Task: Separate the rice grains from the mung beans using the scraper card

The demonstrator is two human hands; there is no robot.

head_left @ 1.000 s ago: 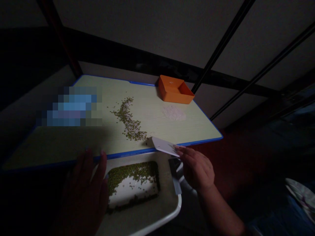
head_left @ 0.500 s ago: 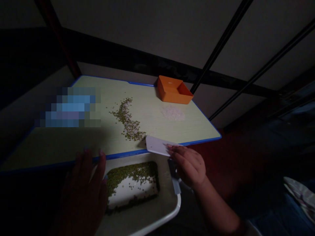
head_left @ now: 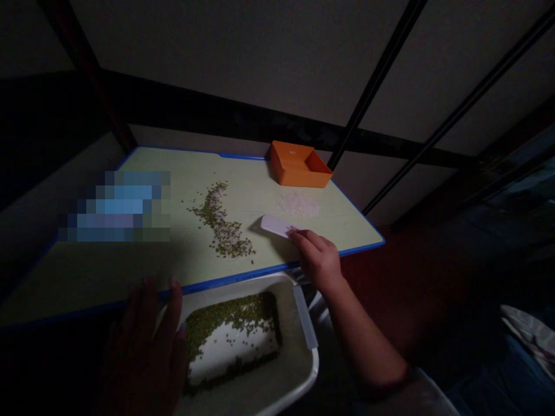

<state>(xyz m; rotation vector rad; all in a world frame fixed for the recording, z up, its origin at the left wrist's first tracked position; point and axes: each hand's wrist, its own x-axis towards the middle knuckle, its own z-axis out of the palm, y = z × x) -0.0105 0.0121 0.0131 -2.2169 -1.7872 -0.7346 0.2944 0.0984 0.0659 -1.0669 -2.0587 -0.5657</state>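
Pinched in my right hand (head_left: 318, 257) is a flat white scraper (head_left: 274, 226), held above the pale table (head_left: 169, 173) near its front edge. To its left lies a curved strip of green beans mixed with white grains (head_left: 221, 228). A small heap of white grains (head_left: 299, 203) lies beyond the scraper. My left hand (head_left: 147, 341), dark in shadow, has its fingers spread at the left side of a white tub (head_left: 315, 361). Whether it touches the tub's rim I cannot tell. Green beans (head_left: 255, 309) cover part of the tub's floor.
An orange open box (head_left: 303, 173) stands at the table's back right corner. Something blue, blurred out (head_left: 121, 199), lies at the left. A panelled wall (head_left: 225, 63) rises behind the table, whose rim is blue. Striped cloth (head_left: 526, 329) shows at the far right.
My right hand has raised the scraper off the front edge and moved it inward over the table, away from the tub and the bean strip's near end. My left hand stays by the tub.
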